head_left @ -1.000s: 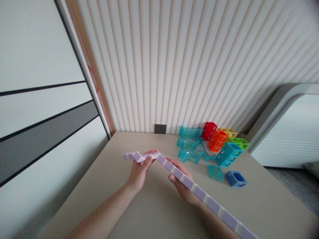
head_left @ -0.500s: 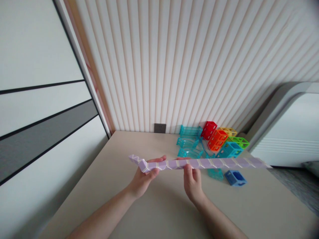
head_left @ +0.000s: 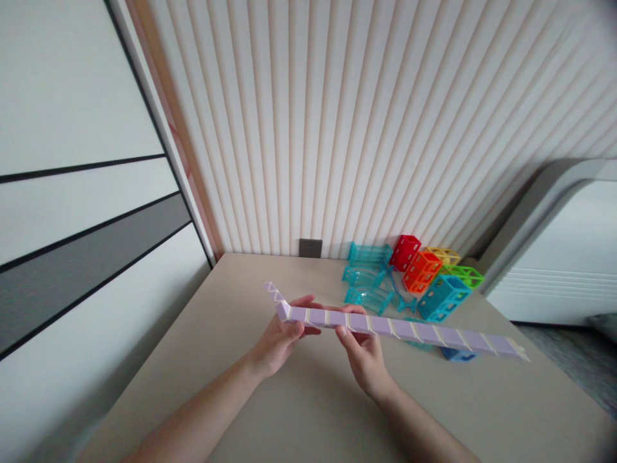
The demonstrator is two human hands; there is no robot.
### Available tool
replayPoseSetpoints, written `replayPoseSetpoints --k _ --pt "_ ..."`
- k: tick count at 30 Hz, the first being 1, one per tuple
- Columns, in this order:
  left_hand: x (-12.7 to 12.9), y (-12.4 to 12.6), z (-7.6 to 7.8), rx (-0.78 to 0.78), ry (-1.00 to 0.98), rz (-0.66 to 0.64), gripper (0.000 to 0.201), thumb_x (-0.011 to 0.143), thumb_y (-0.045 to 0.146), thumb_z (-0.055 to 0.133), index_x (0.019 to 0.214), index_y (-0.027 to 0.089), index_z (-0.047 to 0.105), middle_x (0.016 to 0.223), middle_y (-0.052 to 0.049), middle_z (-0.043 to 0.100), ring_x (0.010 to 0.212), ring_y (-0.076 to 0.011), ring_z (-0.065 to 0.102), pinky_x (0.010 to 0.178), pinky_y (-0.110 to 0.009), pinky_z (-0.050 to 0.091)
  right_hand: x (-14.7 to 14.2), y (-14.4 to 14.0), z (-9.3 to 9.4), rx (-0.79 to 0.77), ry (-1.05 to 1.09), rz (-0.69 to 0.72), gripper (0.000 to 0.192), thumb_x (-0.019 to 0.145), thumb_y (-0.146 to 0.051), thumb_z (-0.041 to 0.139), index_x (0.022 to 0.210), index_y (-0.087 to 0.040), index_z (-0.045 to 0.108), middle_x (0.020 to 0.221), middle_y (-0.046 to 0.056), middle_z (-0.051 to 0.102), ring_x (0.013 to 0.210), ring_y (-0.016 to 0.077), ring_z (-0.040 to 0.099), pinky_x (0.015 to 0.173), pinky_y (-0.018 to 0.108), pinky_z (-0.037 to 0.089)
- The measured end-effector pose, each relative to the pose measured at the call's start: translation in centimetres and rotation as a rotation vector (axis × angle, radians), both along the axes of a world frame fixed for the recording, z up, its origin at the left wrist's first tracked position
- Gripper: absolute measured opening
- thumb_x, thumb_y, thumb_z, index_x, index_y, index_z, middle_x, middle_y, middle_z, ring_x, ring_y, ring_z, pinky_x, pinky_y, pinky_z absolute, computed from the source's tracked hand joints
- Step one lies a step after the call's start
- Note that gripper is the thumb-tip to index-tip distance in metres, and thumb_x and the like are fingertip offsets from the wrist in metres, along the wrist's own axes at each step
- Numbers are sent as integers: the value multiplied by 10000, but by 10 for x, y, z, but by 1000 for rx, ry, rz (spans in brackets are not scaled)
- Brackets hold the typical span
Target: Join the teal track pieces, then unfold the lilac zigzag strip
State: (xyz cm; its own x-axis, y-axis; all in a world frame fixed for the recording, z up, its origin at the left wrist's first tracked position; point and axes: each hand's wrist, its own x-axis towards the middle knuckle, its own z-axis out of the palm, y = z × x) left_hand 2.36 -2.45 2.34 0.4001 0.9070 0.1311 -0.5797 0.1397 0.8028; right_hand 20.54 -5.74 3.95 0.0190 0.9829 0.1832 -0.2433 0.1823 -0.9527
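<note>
A long lavender snake twist puzzle (head_left: 407,329), banded with pale lines between its wedge segments, is held up above the table. Its short left end bends upward and away, and the long part runs straight to the right, sloping slightly down. My left hand (head_left: 277,341) is closed around the puzzle just by the bend, thumb on the near side. Closer to the middle, my right hand (head_left: 364,357) grips the straight part with its thumb in front and fingers behind. The long end reaches freely past my right hand.
Clear teal track pieces (head_left: 369,299) lie at the table's back right. Beside them stand a red block frame (head_left: 405,252), an orange one (head_left: 421,271), a blue-teal one (head_left: 443,298), and yellow and green ones. The puzzle partly covers a blue frame (head_left: 457,354). A socket (head_left: 310,248) is on the wall.
The puzzle's right end has swung down and now covers part of the blue frame. Its bent left end has risen. My right hand has shifted slightly left along it.
</note>
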Motion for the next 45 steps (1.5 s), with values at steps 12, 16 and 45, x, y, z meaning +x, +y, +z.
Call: replayPoseSetpoints --k 12,16,45 --pt "-9 13 8 -161 -113 194 339 766 358 848 1034 177 744 927 -44 745 781 -129 664 717 -235 539 11 -2 -17 330 -147 -26 249 936 -337 665 1068 -307 456 1167 87 674 1101 265 634 938 452 498" --pt "-8 11 11 -150 -112 198 418 712 414 883 1018 164 747 920 -48 738 771 -122 653 712 -225 539 14 -4 -15 395 -229 1 231 952 -285 640 1068 -302 441 1178 103 660 1120 267 628 935 450 498" --pt "-6 18 1 -123 41 390 367 691 321 899 962 163 709 889 -16 735 814 -136 688 793 -262 564 9 2 -12 704 -511 -52 242 953 -202 632 1154 -328 586 1216 56 716 1163 241 672 972 411 553"
